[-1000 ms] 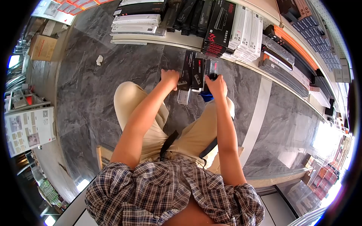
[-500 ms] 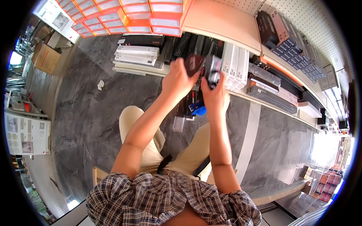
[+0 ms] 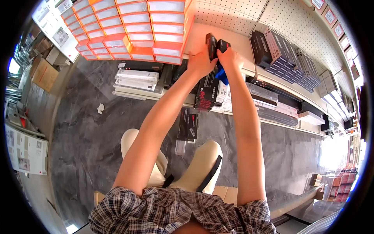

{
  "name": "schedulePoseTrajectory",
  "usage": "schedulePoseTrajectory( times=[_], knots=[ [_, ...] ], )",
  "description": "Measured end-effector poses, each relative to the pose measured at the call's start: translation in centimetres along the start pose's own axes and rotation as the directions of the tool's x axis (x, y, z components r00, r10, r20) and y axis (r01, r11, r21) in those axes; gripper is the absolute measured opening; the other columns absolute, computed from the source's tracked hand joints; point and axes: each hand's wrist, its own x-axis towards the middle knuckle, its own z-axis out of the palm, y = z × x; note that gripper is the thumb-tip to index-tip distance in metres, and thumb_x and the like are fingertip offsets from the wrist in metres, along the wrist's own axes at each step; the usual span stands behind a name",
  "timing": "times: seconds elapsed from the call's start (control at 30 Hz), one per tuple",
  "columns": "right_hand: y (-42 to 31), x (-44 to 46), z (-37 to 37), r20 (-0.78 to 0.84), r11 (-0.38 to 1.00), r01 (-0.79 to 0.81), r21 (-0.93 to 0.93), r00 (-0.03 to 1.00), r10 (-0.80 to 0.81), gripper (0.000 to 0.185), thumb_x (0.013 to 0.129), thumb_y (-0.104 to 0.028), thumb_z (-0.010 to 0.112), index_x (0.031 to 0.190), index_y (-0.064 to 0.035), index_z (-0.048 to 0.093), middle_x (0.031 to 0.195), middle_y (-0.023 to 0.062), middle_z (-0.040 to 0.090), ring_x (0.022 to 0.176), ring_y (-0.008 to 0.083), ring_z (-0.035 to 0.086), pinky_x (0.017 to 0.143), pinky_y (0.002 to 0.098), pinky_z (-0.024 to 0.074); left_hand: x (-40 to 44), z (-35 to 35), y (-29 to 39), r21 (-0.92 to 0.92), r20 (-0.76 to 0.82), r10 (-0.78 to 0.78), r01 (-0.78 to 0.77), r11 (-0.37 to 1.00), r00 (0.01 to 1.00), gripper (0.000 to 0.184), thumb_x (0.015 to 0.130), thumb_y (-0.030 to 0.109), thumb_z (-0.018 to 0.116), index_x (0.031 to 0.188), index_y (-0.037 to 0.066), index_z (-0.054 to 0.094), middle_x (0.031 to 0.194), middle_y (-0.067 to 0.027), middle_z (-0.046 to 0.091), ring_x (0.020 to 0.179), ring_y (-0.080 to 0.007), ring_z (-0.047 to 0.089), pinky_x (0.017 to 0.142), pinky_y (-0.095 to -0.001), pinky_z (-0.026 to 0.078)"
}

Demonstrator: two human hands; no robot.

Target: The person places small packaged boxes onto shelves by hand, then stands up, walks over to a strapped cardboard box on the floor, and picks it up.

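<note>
At the beige upper shelf [image 3: 243,48], both my arms are stretched forward. My left hand [image 3: 200,63] is closed around a dark box [image 3: 211,43], tilted near the shelf's front. Just right of it, my right hand [image 3: 230,58] grips a black box [image 3: 223,45], and something blue [image 3: 221,75] hangs below that hand. Between my knees and the lower shelf, black boxes [image 3: 187,124] lie on the grey floor, with a clear case [image 3: 180,148] at their near end.
An orange drawer cabinet [image 3: 130,29] stands at the upper left. Stacked boxes [image 3: 286,58] fill the shelf's right part. White boxes [image 3: 136,80] and black boxes [image 3: 208,91] lie on the lower shelf. A cardboard box [image 3: 44,75] is at far left.
Both hands have risen from the floor boxes to the upper shelf, carrying dark boxes and the blue thing. The view has tilted up, showing more of the cabinet and the pegboard.
</note>
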Motion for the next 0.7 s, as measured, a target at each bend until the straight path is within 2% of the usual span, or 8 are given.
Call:
schedulePoseTrajectory(
  times=[0.07,0.13,0.27,0.4,0.47,0.53,0.6,0.7],
  knots=[
    [-0.4,0.5,0.4,0.022,0.999,-0.026,-0.033,0.999,0.026,0.054,0.077,-0.055,0.055,0.102,-0.0076,0.063,0.1,0.0133,0.065,0.095,0.0286,0.062,0.076,0.038,0.0519,-0.1,0.3,-0.7,0.086,0.087,-0.042,0.035,0.996,0.995,0.065,0.078,0.047,0.06,0.12,-0.001,0.046,0.129,-0.018,0.045,0.123,-0.0324,0.04,0.103,-0.0521,0.026],
    [-0.5,0.7,0.3,0.064,1.0,-0.017,-0.017,0.998,0.018,0.056,0.074,-0.055,0.057,0.103,-0.0079,0.062,0.1,0.014,0.065,0.096,0.0293,0.062,0.077,0.0381,0.0513,0.3,3.5,-2.0,0.252,-0.557,0.205,-0.072,0.965,0.805,0.062,0.074,0.046,0.064,0.114,0.0,0.051,0.111,-0.0143,0.057,0.113,-0.0301,0.049,0.097,-0.0466,0.035],
    [1.1,1.3,0.9,0.105,0.995,0.098,0.014,0.99,-0.099,0.058,0.071,-0.056,0.058,0.103,-0.0079,0.062,0.098,0.0145,0.065,0.096,0.0316,0.061,0.079,0.039,0.0502,1.2,3.5,-2.4,0.07,-0.368,0.127,-0.109,0.992,0.921,0.051,0.08,0.042,0.06,0.112,0.003,0.052,0.108,-0.0132,0.054,0.106,-0.0296,0.052,0.085,-0.0403,0.045],
    [1.9,-2.5,-0.7,0.163,0.979,0.199,0.051,0.965,-0.204,0.073,0.065,-0.049,0.07,0.122,-0.0108,0.046,0.112,0.0206,0.055,0.102,0.0346,0.057,0.084,0.0413,0.0473,3.8,3.0,-2.7,0.247,-0.388,0.112,-0.014,0.969,0.915,0.043,0.08,0.029,0.059,0.114,0.004,0.052,0.103,-0.0132,0.054,0.101,-0.0292,0.052,0.075,-0.0374,0.049],
    [2.3,-4.4,-0.4,0.124,0.96,0.271,0.065,0.953,-0.277,0.071,0.065,-0.038,0.075,0.125,-0.0151,0.045,0.112,0.0206,0.054,0.099,0.0357,0.057,0.082,0.0419,0.0478,4.6,2.7,-2.5,0.379,-0.651,0.29,-0.029,0.925,0.701,0.032,0.079,0.017,0.058,0.107,0.002,0.055,0.1,-0.0154,0.053,0.096,-0.0303,0.053,0.077,-0.0374,0.048],
    [2.9,-4.0,1.9,0.03,0.952,0.283,0.113,0.957,-0.288,0.067,0.067,-0.028,0.075,0.127,-0.0189,0.045,0.107,0.0172,0.057,0.099,0.0341,0.057,0.081,0.042,0.048,3.4,1.0,-1.4,0.313,-0.676,0.334,-0.155,0.937,0.657,0.027,0.075,0.007,0.056,0.102,0.0,0.056,0.101,-0.0181,0.051,0.097,-0.032,0.052,0.082,-0.039,0.046],
    [3.4,-2.5,3.7,-0.021,0.911,0.352,0.216,0.934,-0.356,0.064,0.069,-0.026,0.073,0.126,-0.0204,0.046,0.107,0.0127,0.059,0.099,0.0318,0.058,0.082,0.0413,0.0476,-2.4,-1.8,-0.4,0.264,-0.211,0.393,-0.335,0.905,0.895,0.027,0.073,0.004,0.057,0.1,0.0,0.056,0.105,-0.0184,0.051,0.098,-0.0329,0.052,0.085,-0.0403,0.044],
    [1.2,0.6,2.6,0.061,0.911,0.377,0.17,0.918,-0.391,0.06,0.071,-0.029,0.072,0.126,-0.0231,0.048,0.112,0.0082,0.06,0.103,0.0292,0.056,0.084,0.0415,0.0463,-10.3,-4.3,-2.2,0.013,-0.389,0.442,-0.475,0.88,0.808,0.024,0.071,-0.002,0.055,0.094,0.0,0.056,0.1,-0.0145,0.053,0.095,-0.0328,0.052,0.086,-0.0415,0.043]
  ],
)
